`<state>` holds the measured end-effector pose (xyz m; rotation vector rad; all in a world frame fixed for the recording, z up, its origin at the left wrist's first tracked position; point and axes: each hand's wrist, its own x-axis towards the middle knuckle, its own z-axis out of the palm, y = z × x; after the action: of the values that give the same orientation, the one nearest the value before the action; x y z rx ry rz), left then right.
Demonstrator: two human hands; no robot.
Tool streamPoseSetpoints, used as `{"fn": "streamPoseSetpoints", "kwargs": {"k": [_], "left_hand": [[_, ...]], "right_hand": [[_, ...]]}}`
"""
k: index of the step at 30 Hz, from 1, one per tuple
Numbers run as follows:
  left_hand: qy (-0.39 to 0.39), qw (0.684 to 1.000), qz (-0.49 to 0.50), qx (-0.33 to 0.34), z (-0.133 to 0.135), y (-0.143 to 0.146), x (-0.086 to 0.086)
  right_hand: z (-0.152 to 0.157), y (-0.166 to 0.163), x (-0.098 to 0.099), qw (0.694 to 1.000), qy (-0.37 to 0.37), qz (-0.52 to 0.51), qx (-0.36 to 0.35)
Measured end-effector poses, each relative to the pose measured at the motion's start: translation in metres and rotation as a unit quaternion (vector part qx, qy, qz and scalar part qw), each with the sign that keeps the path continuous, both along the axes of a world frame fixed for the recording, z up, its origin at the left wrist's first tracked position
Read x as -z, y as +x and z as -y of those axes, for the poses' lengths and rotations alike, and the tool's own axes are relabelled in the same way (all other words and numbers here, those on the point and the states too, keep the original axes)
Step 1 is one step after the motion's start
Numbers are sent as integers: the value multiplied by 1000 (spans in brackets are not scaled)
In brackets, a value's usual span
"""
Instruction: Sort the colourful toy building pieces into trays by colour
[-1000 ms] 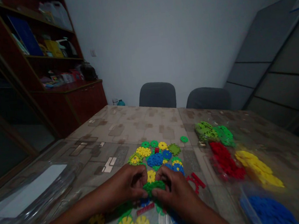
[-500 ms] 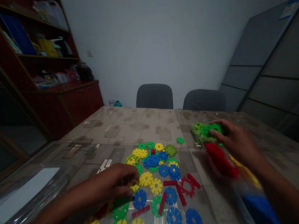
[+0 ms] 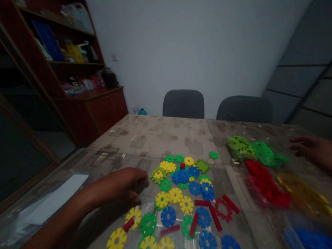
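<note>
My left hand (image 3: 127,185) hovers over the table at the left of a spread of notched plastic discs, its fingers loosely bent and apart with nothing visible in them. Nearest to it are a yellow disc (image 3: 134,217) and a green disc (image 3: 165,185). On the right, my right hand (image 3: 321,150) is open, fingers stretched out, beside a heap of green pieces (image 3: 263,152). Sorted piles lie near it: light green pieces (image 3: 240,146), red pieces (image 3: 264,181), yellow pieces (image 3: 303,191) and, in a clear container, blue pieces (image 3: 312,239).
Red bars (image 3: 170,230) and a red ring gear (image 3: 222,210) lie among the discs. A clear plastic package with a white sheet (image 3: 60,199) is at the left. Two grey chairs (image 3: 183,104) stand behind the table (image 3: 167,134), with a wooden cabinet (image 3: 106,110) at the back left.
My right hand has let go of the green pieces and moved right. My left hand has drawn away from the yellow discs, uncovering several. The view has turned slightly left.
</note>
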<state>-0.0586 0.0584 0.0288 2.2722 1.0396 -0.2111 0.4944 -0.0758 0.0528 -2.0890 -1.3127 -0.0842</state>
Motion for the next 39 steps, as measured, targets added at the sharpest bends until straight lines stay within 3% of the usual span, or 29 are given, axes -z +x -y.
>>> {"fn": "streamPoseSetpoints", "kwargs": {"k": [3,6,10,13,16,24,28,34,39], "left_hand": [[49,999,-15,-6,-3,0,6],[77,997,11,21,-5,6,19],[90,994,27,55,-2,14,24],[98,994,-14,44,4,17,18],[98,993,-9,62,12,22,17],[76,991,42,97,26,39,31],[59,992,56,98,25,38,30],[43,994,72,77,16,35,38],[42,993,79,76,13,32,38]], "right_hand": [[5,-51,-15,999,-26,-19,24],[11,-127,-14,994,-67,-54,-71],[14,-216,19,952,-173,-56,-247],[11,-256,42,928,-247,0,-279],[4,-282,50,912,-295,44,-282],[-20,-321,67,916,-254,9,-311],[-25,-316,76,920,-238,-27,-309],[-32,-299,71,912,-235,-99,-321],[-33,-306,75,910,-219,-108,-336]]}}
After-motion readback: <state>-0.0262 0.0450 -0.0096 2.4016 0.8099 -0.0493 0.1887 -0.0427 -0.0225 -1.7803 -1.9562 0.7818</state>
